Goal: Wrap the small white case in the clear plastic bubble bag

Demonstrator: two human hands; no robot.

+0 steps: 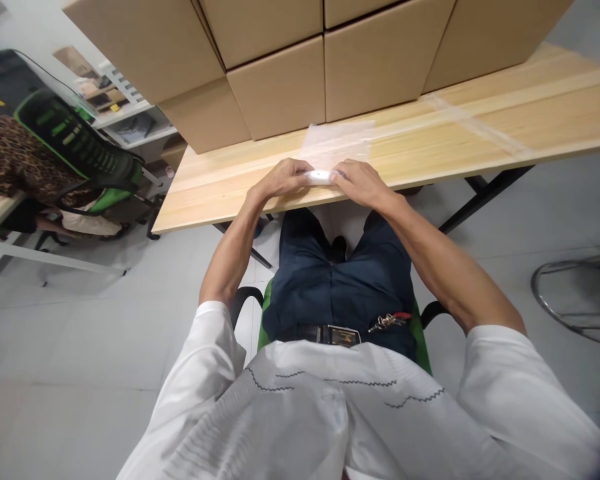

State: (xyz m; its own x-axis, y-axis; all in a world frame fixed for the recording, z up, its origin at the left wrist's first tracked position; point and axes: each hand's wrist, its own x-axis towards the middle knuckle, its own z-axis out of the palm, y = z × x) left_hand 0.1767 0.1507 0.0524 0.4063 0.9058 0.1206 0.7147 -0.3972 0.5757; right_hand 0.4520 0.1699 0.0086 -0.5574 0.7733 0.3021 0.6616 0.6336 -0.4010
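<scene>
Near the front edge of the table, my left hand (286, 179) and my right hand (361, 180) grip the two ends of a small white roll-shaped bundle (321, 177). The fingers of both hands are closed over it, and its ends are hidden under them. Beyond the bundle a translucent plastic sheet (337, 141), perhaps bubble wrap, lies flat on the wood, its near edge meeting the bundle. What the bundle contains cannot be made out.
Large cardboard boxes (280, 90) are stacked along the back of the wooden table (205, 183). Clear tape (480, 127) crosses the tabletop at right. To the left, a person in a patterned top sits by a green-black chair (75, 147). A metal-framed stool (575, 293) stands at right.
</scene>
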